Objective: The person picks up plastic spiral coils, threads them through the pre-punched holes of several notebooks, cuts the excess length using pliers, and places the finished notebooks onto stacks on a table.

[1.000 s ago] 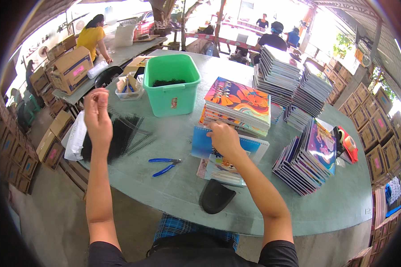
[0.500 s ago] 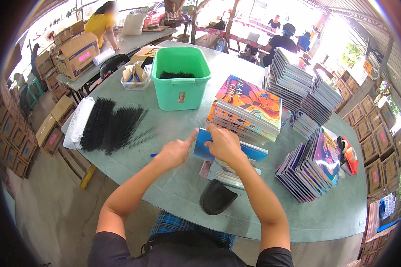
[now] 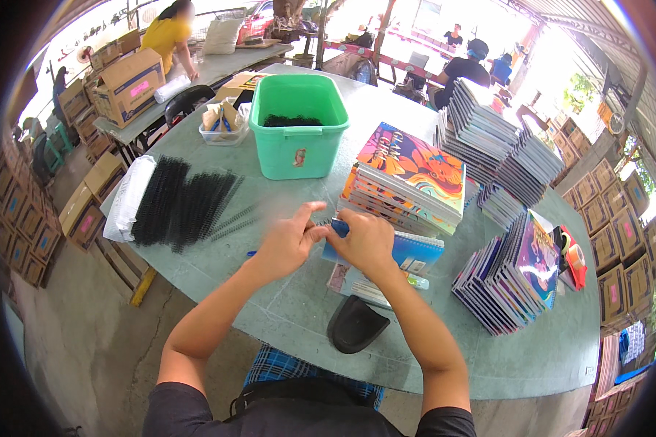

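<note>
The blue-covered notebook (image 3: 404, 251) lies on the round grey-green table (image 3: 488, 357), right in front of the person. The right hand (image 3: 368, 244) pinches its left edge and the left hand (image 3: 288, 240) pinches in beside it. Probably best to keep that edge flat and steady. The black spiral coils (image 3: 182, 207) wait to the left.

Both bare forearms reach forward, the left hand (image 3: 288, 240) and right hand (image 3: 364, 244) meeting fingertip to fingertip, fingers curled in a pinch.

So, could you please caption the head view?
Both hands meet at a blue notebook's edge on a table stacked with notebooks.
</note>
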Demonstrator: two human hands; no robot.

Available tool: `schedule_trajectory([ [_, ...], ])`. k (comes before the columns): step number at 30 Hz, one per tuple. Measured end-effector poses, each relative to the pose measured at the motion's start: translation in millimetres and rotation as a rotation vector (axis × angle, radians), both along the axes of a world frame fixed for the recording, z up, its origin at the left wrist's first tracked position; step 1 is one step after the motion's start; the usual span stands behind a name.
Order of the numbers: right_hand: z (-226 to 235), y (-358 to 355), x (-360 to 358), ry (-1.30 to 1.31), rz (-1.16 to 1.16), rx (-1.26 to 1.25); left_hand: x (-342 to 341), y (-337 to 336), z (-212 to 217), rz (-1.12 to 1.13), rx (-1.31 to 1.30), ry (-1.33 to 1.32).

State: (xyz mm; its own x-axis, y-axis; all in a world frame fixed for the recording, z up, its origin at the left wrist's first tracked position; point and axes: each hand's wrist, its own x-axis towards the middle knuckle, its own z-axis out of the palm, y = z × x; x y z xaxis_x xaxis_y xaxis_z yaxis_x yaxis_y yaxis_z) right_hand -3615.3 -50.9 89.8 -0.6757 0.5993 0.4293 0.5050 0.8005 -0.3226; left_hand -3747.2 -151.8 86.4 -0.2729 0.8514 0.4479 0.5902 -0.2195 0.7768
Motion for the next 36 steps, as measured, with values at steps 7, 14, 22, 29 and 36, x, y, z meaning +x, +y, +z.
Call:
schedule_trajectory([
  [7,9,-3,4,0.067,0.001,-0.214,5,3,-10,0.058,-0.004,0.083],
  [14,9,-7,6,0.080,0.003,-0.223,13,5,-5,0.118,-0.156,-0.092],
  [22,9,-2,6,0.091,0.082,-0.234,0,10,-2,0.130,-0.065,0.154],
  [29,7,-6,12,0.113,0.209,-0.189,-11,11,-6,0.174,0.211,0.475],
  [36,13,-5,20,-0.007,0.227,-0.205,-15,0,13,-0.101,-0.458,-0.175],
])
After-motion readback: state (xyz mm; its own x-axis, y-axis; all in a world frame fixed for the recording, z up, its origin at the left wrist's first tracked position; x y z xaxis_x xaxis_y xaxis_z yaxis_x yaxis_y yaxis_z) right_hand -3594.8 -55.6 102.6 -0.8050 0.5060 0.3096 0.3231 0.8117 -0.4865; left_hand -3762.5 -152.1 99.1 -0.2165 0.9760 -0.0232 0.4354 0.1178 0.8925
